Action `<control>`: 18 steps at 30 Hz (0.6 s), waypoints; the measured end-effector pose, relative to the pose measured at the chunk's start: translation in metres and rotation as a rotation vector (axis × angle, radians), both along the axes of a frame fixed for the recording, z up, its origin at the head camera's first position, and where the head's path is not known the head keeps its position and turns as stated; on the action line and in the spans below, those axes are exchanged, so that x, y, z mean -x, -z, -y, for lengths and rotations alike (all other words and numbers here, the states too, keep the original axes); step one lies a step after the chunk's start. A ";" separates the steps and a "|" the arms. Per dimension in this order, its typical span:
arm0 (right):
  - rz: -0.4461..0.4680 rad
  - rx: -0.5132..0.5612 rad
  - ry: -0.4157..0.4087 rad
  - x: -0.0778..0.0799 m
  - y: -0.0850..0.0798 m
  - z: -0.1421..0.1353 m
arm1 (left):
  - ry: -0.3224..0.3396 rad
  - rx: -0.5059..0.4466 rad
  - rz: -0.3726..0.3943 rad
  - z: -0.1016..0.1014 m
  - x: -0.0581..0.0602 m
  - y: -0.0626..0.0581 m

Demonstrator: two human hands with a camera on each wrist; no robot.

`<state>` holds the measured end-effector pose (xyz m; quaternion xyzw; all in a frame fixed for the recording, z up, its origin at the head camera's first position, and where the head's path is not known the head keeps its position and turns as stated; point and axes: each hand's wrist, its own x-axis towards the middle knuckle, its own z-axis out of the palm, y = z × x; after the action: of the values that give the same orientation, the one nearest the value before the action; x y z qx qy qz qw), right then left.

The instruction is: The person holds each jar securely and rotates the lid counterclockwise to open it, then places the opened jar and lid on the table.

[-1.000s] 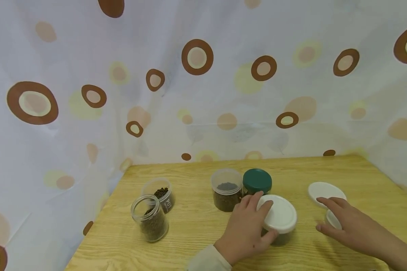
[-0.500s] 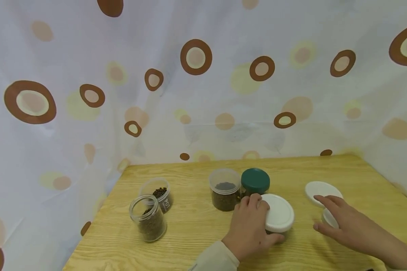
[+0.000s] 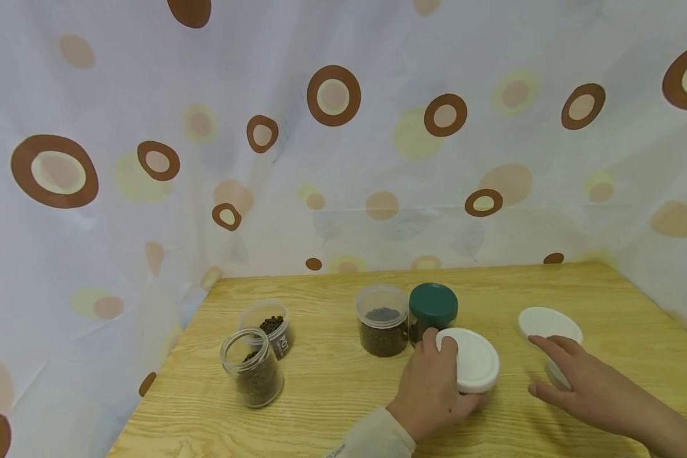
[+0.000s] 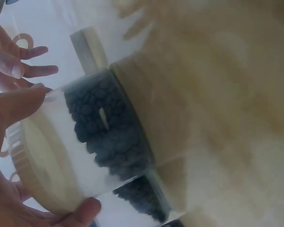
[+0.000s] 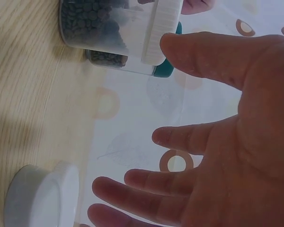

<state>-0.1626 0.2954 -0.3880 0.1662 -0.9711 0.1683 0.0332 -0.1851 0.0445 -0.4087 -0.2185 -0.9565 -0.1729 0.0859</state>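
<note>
A clear jar of dark, flat beans or pellets [image 4: 116, 127] with a white lid [image 3: 474, 360] stands on the table. My left hand [image 3: 435, 385] holds it, thumb and fingers curled round the lid's side; the lid hides most of the jar in the head view. To its right, my right hand [image 3: 598, 391] hovers with spread, fairly straight fingers and nothing between them. Behind that hand lies a flat white lid [image 3: 549, 326], and a smaller white piece [image 3: 558, 375] is half covered by the fingers. The right wrist view shows a white round piece [image 5: 26, 196] beside the lid.
Beyond the left hand stand a green-lidded jar [image 3: 433, 305] and a lidless tub [image 3: 382, 321] of dark contents. At left, an uncovered clear jar [image 3: 257, 375] stands in front of another open tub [image 3: 283, 340] marked POT. A patterned sheet [image 3: 343, 159] rises behind the table.
My left hand has shifted slightly right and nearer, its fingers moving from over the white lid to its left side. The right hand has barely moved.
</note>
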 end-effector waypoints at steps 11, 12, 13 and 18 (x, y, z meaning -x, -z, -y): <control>-0.003 -0.004 -0.011 0.002 -0.004 0.004 | 0.059 -0.085 -0.069 0.011 -0.001 0.002; 0.002 -0.005 -0.012 0.002 -0.004 0.004 | 0.073 -0.102 -0.089 0.013 -0.002 0.002; 0.003 -0.006 -0.012 0.002 -0.004 0.005 | 0.087 -0.129 -0.104 0.015 -0.003 0.002; 0.003 0.006 -0.024 0.002 -0.006 0.006 | 0.202 -0.388 -0.032 0.029 -0.008 -0.006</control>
<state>-0.1648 0.2894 -0.3821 0.1776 -0.9685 0.1717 0.0304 -0.1775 0.0152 -0.4025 -0.2953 -0.8772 -0.3577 0.1240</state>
